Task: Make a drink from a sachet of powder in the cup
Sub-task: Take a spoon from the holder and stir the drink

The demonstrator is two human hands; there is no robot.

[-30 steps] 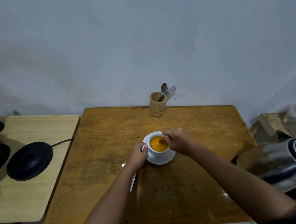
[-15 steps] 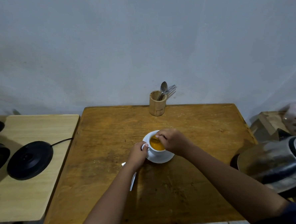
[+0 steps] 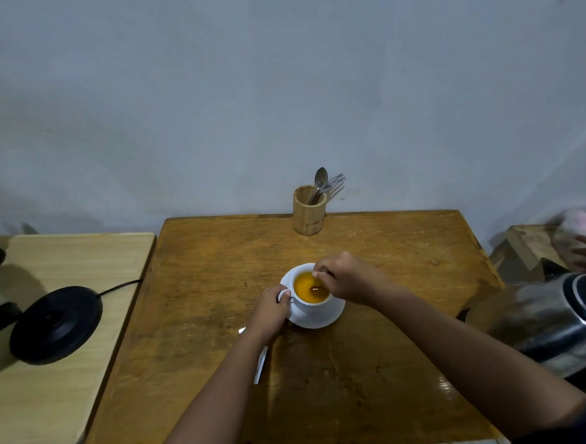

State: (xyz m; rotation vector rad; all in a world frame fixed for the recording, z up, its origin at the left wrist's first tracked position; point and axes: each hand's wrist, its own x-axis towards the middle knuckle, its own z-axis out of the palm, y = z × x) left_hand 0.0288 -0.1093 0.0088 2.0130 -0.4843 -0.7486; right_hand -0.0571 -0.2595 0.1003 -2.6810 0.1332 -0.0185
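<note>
White cup (image 3: 309, 303) of orange drink (image 3: 306, 286) sits on its saucer (image 3: 328, 317), mid table (image 3: 203, 296). Left hand (image 3: 269, 314) pinched on the cup handle. Right hand (image 3: 348, 278) above the rim, fingers clamped on a spoon (image 3: 318, 290), bowl dipped in the liquid. Flat white strip (image 3: 261, 364) lies under the left wrist, likely the sachet, can't confirm.

I see both my forearms bare from wrist to elbow. Up the arm from my right hand (image 3: 348, 278), a dark navy sleeve edge shows. My left hand (image 3: 269, 312) wears no ring or watch.
</note>
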